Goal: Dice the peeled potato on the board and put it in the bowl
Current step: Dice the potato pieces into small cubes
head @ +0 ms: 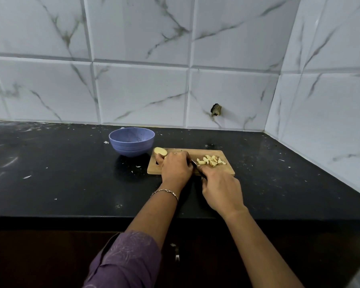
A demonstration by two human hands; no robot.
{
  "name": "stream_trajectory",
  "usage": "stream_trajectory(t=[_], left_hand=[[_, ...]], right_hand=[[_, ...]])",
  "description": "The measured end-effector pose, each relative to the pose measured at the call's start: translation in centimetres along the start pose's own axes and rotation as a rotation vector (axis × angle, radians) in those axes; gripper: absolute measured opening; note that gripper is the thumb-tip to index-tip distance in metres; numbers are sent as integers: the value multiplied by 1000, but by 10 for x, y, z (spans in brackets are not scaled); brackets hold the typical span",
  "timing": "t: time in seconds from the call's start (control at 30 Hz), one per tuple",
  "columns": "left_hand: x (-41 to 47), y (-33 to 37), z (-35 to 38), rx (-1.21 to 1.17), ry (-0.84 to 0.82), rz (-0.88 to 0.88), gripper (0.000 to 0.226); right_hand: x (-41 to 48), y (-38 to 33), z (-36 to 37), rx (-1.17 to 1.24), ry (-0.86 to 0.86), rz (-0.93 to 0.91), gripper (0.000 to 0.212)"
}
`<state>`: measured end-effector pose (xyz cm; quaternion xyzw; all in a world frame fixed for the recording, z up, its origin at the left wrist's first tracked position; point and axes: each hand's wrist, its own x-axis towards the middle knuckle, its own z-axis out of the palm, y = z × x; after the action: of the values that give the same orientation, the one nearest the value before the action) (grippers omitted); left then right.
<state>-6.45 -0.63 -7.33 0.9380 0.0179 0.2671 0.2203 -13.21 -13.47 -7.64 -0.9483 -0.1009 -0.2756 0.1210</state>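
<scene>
From the head view, the wooden board [227, 170] lay on the black counter [71, 173], with the blue bowl [131, 141] just beside its far left corner. On that corner sat a potato piece [160, 151], and diced bits [211, 160] were heaped on the board's right part. The left hand [176, 166] curled down over the board's left part; I could not tell what it held. The right hand [221, 189] gripped the knife [195, 164] at the board's near edge.

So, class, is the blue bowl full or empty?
Empty as far as shown: the bowl shows only bare inner wall; the diced potato lies on the board.
</scene>
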Motion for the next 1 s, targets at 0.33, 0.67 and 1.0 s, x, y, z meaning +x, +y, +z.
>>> stream_trajectory(t=[0.33,0.67,1.0], left_hand=[[1,0,2,-76,-44,21,7],[-4,2,-9,22,51,-83,27],[-5,-1,-15,104,45,-216,30]], right_hand=[[-1,-1,0,-61,31,41,30],[-3,-2,-7,44,59,102,36],[-9,-3,-13,91,11,14,36]])
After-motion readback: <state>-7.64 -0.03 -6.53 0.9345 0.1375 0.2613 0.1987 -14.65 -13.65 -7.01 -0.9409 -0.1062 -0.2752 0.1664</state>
